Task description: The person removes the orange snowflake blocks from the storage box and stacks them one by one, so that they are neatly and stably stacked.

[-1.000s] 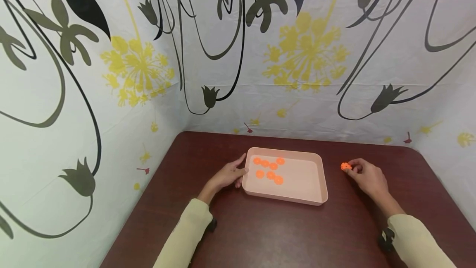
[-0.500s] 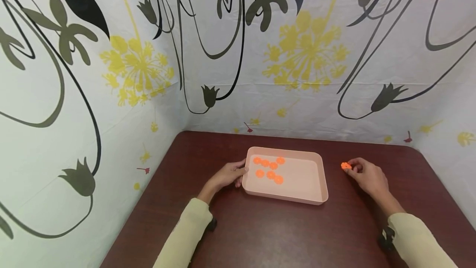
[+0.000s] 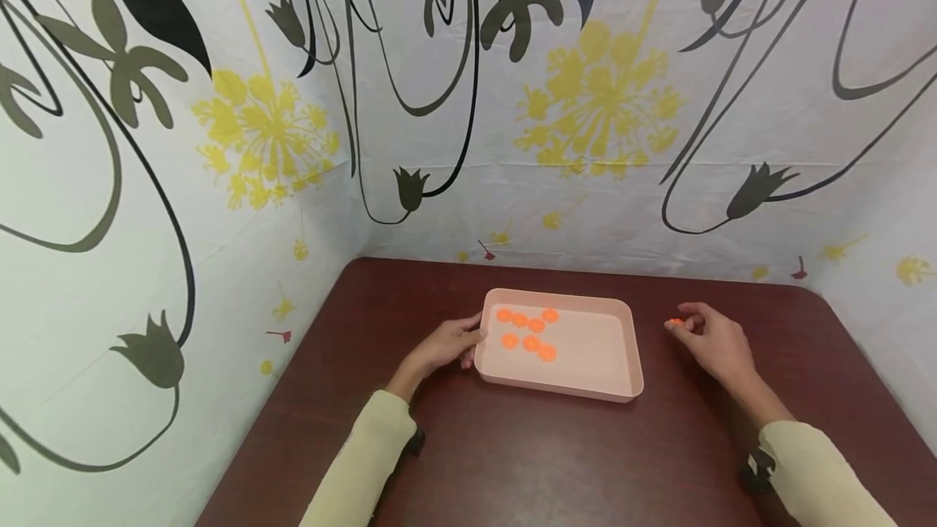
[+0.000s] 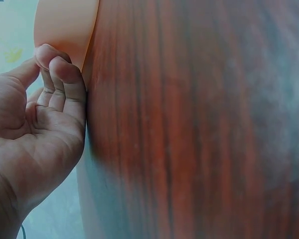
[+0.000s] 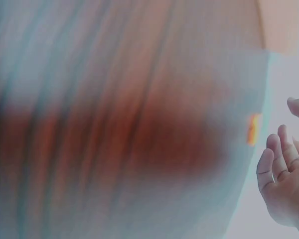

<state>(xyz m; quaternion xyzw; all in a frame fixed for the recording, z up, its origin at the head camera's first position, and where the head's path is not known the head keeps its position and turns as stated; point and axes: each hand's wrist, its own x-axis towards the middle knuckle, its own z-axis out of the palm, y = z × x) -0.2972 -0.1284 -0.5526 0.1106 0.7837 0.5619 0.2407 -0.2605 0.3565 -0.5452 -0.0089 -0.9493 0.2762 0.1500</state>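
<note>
A shallow peach-coloured tray [image 3: 593, 348] lies on the dark wooden table, with several flat orange discs [image 3: 546, 353] grouped in its left half. My left hand [image 3: 442, 346] holds the tray's left end; in the left wrist view the thumb and fingertips close on the tray wall [image 4: 65, 22]. To the right of the tray, my right hand [image 3: 719, 343] hovers low by a small orange notched disc [image 5: 253, 129]. The right wrist view shows that disc on the table, apart from the spread fingers [image 5: 265, 167]. From the head view, the thumb partly hides it.
The table [image 3: 542, 454] has rounded far corners and meets a white wall covering [image 3: 454, 137] with flower prints behind and on both sides. A dark wrist strap [image 3: 759, 466] sits at the right sleeve.
My right hand's fingers have opened and lifted slightly from the orange disc, which they pinched before. My left hand and the tray stay in place.
</note>
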